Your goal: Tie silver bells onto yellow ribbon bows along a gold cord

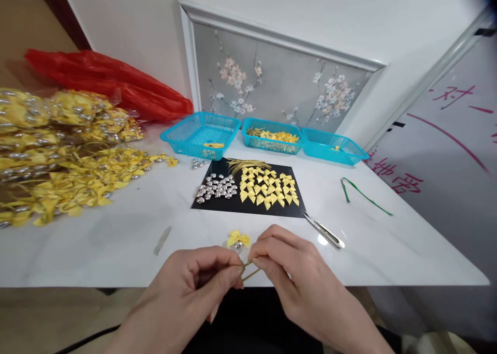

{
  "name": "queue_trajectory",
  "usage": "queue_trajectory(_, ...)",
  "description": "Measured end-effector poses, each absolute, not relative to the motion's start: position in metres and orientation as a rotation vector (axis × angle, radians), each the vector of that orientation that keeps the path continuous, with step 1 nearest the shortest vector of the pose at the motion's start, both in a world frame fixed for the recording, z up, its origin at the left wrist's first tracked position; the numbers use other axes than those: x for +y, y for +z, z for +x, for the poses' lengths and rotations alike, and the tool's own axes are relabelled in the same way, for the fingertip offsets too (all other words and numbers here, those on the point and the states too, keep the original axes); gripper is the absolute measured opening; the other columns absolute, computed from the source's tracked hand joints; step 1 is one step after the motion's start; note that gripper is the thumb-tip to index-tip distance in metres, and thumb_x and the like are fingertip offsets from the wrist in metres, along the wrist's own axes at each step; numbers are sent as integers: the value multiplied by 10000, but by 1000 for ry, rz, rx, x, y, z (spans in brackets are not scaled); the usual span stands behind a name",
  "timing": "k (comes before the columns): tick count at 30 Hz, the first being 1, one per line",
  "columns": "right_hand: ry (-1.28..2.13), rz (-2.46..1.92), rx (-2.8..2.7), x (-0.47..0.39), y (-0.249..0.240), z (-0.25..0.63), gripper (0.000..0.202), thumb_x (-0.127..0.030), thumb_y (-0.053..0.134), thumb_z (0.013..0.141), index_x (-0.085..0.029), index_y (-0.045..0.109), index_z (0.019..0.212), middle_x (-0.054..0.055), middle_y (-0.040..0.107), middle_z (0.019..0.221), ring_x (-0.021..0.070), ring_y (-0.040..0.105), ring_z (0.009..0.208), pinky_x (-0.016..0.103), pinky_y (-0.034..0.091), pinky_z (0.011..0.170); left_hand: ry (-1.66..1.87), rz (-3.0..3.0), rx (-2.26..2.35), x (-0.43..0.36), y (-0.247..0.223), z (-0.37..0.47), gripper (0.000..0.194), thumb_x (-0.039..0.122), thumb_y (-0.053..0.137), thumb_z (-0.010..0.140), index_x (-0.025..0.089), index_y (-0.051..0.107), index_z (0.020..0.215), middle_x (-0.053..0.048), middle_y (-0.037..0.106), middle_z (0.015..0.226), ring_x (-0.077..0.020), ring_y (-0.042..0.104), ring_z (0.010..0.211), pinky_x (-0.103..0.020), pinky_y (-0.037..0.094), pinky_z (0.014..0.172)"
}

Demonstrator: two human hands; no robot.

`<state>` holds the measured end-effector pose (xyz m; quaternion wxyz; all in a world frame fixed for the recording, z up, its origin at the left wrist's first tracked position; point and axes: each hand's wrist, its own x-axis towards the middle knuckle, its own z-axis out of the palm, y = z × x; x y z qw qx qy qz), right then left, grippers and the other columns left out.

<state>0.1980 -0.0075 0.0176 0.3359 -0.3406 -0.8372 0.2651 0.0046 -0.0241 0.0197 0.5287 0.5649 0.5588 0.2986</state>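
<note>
My left hand and my right hand meet at the table's near edge, both pinching a thin gold wire tie. At the wire's top sits a small yellow ribbon bow with a silver bead just under it. Beyond lies a black mat with a cluster of silver beads, rows of yellow bows and a bundle of gold wires.
Metal tweezers lie right of my hands, a green ribbon strip farther right. Three turquoise baskets stand at the back. A large heap of finished yellow bows fills the left, red plastic bag behind. White table.
</note>
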Motion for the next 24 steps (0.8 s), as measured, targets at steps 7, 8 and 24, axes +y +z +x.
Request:
queue_trajectory(7,680,-895,-2171,-11,15,197,194,-71,489,1009,-181,634,940,36,607,889,159,597,816,256,486,726,717,1427,1470,-27,25,9,337,500,597,799,219,755,701,22,512,532,-140,400,487,-246,334,466)
queue_trajectory(8,659,-890,-2177,-11,15,197,192,-73,485,1009,-181,630,943,39,607,887,163,596,816,260,489,723,718,1467,1503,-28,24,9,337,499,592,804,225,766,710,12,542,533,-151,428,494,-252,357,477)
queue_trajectory(24,780,-1028,-1851,-12,-18,203,234,-129,412,1025,-214,487,820,4,529,819,137,526,722,246,417,643,788,1869,1750,15,-5,-5,205,369,586,897,232,739,903,-61,753,1005,-252,675,832,-343,487,747)
